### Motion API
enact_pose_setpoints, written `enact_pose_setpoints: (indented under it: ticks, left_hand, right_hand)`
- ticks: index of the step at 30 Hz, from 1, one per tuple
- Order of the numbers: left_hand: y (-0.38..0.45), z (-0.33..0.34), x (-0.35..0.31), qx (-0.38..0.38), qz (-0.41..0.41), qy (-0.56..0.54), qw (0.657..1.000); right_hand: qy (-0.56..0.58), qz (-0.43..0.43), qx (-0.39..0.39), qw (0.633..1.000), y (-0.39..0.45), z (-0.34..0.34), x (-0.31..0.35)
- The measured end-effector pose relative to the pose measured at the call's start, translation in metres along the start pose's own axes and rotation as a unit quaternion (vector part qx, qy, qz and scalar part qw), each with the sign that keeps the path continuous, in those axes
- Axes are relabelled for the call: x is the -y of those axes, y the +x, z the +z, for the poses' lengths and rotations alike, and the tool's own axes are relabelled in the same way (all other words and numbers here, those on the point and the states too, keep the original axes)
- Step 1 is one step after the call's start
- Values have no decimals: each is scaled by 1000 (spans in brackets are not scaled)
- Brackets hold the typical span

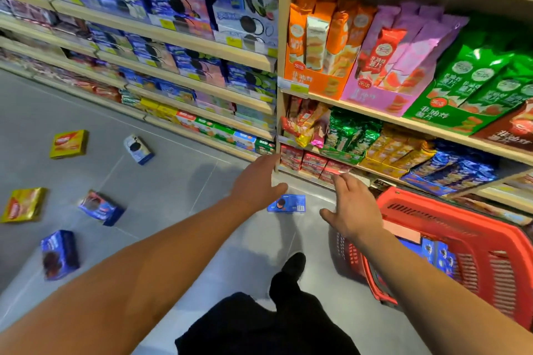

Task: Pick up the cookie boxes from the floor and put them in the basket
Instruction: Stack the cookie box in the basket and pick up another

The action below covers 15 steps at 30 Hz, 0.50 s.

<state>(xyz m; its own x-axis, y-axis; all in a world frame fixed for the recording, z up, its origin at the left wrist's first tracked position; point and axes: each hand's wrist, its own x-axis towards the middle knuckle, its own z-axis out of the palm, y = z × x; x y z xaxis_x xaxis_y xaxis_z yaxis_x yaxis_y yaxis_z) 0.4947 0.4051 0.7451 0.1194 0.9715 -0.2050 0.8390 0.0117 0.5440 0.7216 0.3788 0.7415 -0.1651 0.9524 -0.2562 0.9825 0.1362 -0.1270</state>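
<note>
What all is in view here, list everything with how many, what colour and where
blue cookie boxes: four on the floor, blue; one between the hands, three at left
white-and-blue cookie box: one, floor, upper left
yellow cookie boxes: two, floor at far left
basket: one, red, floor at right, blue boxes inside
shelves: wooden, stocked with blue cookie boxes at left, orange, pink and green snack packs at right
floor: grey tiles
shoe: one, black, bottom centre
left hand: open, reaching over the floor
right hand: open, beside the basket
</note>
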Motion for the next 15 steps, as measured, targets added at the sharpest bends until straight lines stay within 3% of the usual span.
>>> enact_pose_setpoints:
  ticks: [7, 15]
  left_hand:
    - [31, 25, 29, 47, -55, -32, 997]
    - [61, 94, 127, 107, -117, -38, 987]
  right_hand:
    - [13, -35, 75, 996, 59, 28, -1]
    - [32, -26, 143, 989, 109, 128, 22]
